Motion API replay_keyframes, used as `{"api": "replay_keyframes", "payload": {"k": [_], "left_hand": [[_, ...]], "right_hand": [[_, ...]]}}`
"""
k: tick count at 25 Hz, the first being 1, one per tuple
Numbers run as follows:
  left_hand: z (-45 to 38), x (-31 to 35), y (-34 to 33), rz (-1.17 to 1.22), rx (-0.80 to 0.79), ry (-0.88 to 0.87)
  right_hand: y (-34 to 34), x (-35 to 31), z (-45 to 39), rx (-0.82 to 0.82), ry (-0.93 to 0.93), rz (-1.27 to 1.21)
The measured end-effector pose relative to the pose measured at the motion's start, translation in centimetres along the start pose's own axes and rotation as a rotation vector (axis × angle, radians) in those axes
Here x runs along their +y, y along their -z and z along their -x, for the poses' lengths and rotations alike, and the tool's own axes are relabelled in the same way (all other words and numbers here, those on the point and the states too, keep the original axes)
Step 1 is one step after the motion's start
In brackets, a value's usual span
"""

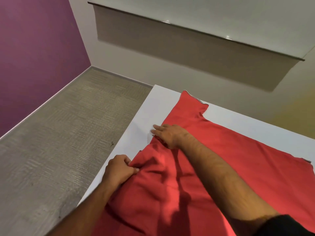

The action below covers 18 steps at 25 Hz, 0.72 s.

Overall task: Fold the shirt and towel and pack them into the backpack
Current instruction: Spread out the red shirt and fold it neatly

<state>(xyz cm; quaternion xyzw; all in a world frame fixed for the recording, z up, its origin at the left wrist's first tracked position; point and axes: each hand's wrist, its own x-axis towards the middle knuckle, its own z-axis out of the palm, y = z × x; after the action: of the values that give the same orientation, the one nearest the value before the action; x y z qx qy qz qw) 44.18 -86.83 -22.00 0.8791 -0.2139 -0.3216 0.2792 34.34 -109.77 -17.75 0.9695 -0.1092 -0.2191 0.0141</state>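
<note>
While the red shirt (230,150) lies spread over the white table (153,106), both hands are on its left edge. The left hand (119,169) has its grip closed: the fingers are curled in and the thumb presses against them, pinching a bunched fold of the cloth at the side nearest the table's edge. The cloth is wrinkled and raised around that pinch. The right hand (168,133) reaches across from the right, its forearm lying over the shirt. Its grip is open, the fingers stretched out nearly flat, the palm pressing down on the cloth, and the fingertips pass the shirt's edge onto the bare table. It holds nothing. One sleeve with a dark trimmed cuff points toward the far corner of the table, and another dark-trimmed edge shows at the far right. Grey carpet (59,142) lies to the left of the table, below a purple wall (34,57).
</note>
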Motion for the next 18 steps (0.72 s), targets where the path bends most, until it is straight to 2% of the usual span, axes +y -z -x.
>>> {"api": "replay_keyframes", "payload": {"k": [3,7,9,11,14,16,18], "left_hand": [[-0.2,-0.3,0.1,0.012,-0.01,-0.008],[0.3,0.5,0.7,-0.021,0.007,-0.05],[1.5,1.8,1.4,-0.047,0.055,-0.139],[3.7,3.5,1.7,-0.091,0.144,-0.324],[8.7,6.3,0.3,-0.223,0.263,-0.848],[12.7,7.8,-2.2,-0.364,0.185,-1.153],[16.0,7.7,-6.0,-0.549,0.014,-1.232]], "right_hand": [[-0.5,-0.5,-0.7,0.017,-0.002,0.061],[-0.1,0.4,0.2,0.155,0.038,0.095],[0.8,1.5,2.1,0.282,0.052,0.062],[1.6,2.8,5.5,0.386,0.086,0.085],[1.6,4.8,13.4,0.494,0.08,0.138],[-0.1,5.4,19.3,0.512,0.02,0.134],[-3.5,4.9,24.0,0.367,-0.038,0.141]]}}
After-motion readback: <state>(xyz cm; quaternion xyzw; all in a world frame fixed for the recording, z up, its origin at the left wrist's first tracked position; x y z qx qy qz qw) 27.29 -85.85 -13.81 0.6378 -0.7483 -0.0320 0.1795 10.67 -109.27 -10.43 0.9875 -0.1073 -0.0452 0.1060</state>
